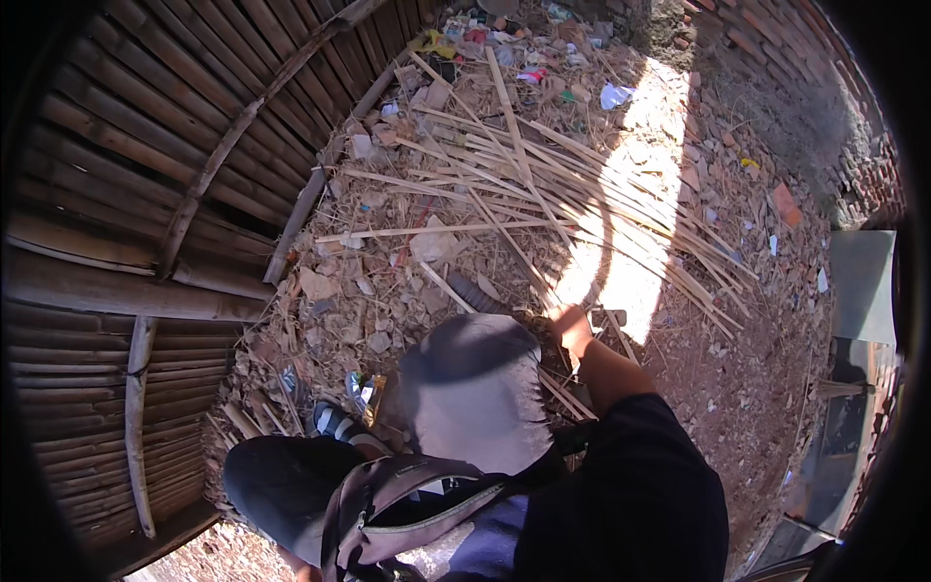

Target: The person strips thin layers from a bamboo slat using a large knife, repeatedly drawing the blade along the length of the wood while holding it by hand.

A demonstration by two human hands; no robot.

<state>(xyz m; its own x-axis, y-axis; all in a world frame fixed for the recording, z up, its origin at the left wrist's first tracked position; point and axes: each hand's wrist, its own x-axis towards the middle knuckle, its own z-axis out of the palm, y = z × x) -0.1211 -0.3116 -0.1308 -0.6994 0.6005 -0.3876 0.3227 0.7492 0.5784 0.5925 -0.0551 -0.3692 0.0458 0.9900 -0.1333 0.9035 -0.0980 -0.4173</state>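
Note:
My right hand (570,326) reaches forward over my grey-trousered knee (475,388) to the near end of a pile of split bamboo strips (543,194) on the dirt. Its fingers curl around a thin strip (603,242) that arcs up and away from the hand into the sunlit patch. The arm wears a black sleeve (630,466). My left hand is out of sight. A grey-brown bag strap (407,495) crosses my chest at the bottom. My striped shoe (335,422) rests on the rubble by the left knee.
A curved wall of bamboo slats (145,194) fills the left side. Broken bricks, dry leaves and scraps of litter (485,39) cover the ground. A brick wall (776,48) runs along the top right, and grey sheet panels (863,281) stand at the right edge.

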